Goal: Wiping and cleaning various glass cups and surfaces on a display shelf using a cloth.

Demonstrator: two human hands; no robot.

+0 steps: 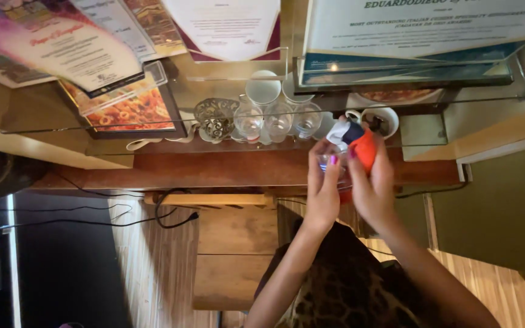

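Observation:
My left hand [322, 195] holds a small clear glass [329, 161] by its side, fingers wrapped round it. My right hand [377, 189] grips an orange cloth [366, 150] pressed against the glass. A white and dark blue piece [343, 130] sticks out above the cloth; I cannot tell what it is. Both hands meet just in front of the glass shelf [153, 147], at its right part. My patterned sleeves show at the bottom.
On the glass shelf stand several clear glasses [277, 119], white cups [262, 89], an ornate metal bowl [215, 116] and a framed food picture [132, 110]. Framed certificates [420, 24] hang above. A wooden ledge [214, 170] runs below, with black cables [123, 220] hanging.

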